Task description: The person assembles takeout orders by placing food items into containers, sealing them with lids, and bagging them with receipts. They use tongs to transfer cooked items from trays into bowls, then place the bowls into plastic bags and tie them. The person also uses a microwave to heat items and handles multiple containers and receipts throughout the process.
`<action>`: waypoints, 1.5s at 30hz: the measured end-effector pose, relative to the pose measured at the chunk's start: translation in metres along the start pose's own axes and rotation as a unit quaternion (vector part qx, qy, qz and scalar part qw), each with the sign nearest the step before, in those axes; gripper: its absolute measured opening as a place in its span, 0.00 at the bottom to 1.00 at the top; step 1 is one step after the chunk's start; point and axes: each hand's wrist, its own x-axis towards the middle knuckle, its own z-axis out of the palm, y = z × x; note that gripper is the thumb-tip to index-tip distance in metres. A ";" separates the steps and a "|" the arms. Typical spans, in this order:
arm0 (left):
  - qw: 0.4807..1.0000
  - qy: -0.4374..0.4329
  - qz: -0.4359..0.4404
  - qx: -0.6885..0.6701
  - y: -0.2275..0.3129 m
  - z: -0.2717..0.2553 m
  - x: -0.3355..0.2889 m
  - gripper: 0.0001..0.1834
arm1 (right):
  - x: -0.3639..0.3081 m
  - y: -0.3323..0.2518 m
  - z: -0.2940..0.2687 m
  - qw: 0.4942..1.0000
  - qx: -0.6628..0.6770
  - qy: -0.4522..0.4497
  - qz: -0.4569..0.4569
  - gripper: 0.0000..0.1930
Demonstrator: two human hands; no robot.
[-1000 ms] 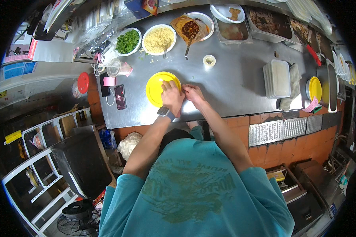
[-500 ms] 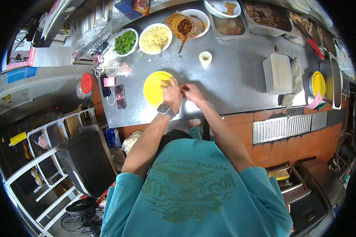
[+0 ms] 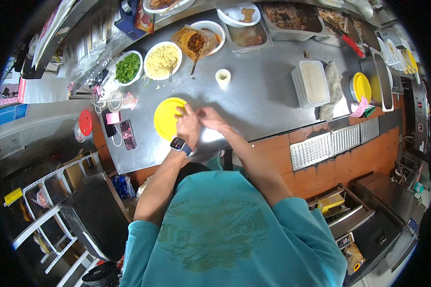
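Observation:
A round yellow lid (image 3: 166,119) lies near the front of the steel table, left of centre. What it sits on, if anything, is hidden beneath it. My left hand (image 3: 187,125), with a watch on the wrist, rests over the lid's right side, fingers stretched out and apart on its top. Close against it, beside the lid's right rim, is my right hand (image 3: 211,118), its fingers bent together. Whatever those fingertips hold is too small to make out. A roll of white tape (image 3: 223,78) stands on the table beyond my hands.
Along the back are bowls of chopped greens (image 3: 128,68) and pale yellow crumbly food (image 3: 162,60), plus a bag of dark red sauce (image 3: 195,42). A phone (image 3: 128,134) lies left. Plastic tubs (image 3: 311,83), a grey cloth (image 3: 331,91) and a yellow-lidded container (image 3: 361,87) stand right.
The whole view has shifted, with the table things now farther left in the picture. Both hands stay together at the lid's right side; the fingers have barely moved.

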 end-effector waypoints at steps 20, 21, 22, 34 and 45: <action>0.987 0.101 0.085 -0.088 -0.027 -0.060 -0.018 0.17 | 0.010 0.006 -0.017 0.996 0.065 -0.063 -0.002 0.07; 0.986 0.102 0.090 -0.101 -0.034 -0.070 -0.019 0.16 | 0.011 0.006 -0.018 0.995 0.076 -0.066 0.002 0.07; 0.985 0.099 0.087 -0.112 -0.040 -0.079 -0.020 0.15 | 0.012 0.006 -0.019 0.994 0.088 -0.069 0.012 0.06; 0.963 0.068 0.121 -0.232 -0.085 -0.127 -0.021 0.14 | 0.016 0.004 -0.016 0.999 0.005 0.008 0.049 0.07; 0.954 0.057 0.150 -0.253 -0.107 -0.137 -0.005 0.13 | 0.126 -0.107 0.040 0.926 -0.273 0.240 0.101 0.21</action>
